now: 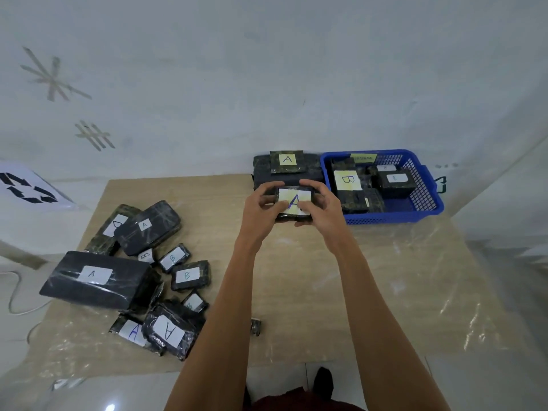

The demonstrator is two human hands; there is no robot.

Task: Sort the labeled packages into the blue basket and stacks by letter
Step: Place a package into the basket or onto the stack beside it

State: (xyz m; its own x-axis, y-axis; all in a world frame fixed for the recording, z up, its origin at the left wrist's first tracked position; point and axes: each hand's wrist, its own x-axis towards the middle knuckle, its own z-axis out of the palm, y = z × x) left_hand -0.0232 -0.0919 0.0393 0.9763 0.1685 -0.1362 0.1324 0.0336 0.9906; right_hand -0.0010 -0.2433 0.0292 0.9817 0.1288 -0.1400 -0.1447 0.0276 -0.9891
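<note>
Both my hands hold one black wrapped package (295, 193) with a pale label marked A. My left hand (262, 207) grips its left end and my right hand (321, 204) grips its right end. It hovers just in front of the stack of A packages (287, 165) at the table's far edge. Right of that stack stands the blue basket (427, 213), which holds several packages marked B. A loose pile of unsorted packages (139, 271), marked A and B, lies on the left of the table.
The wooden table (370, 292) is covered with clear plastic film. A small dark object (255, 327) lies near the front edge. A white cable (13, 298) trails off the left side. The wall rises right behind the stack and basket.
</note>
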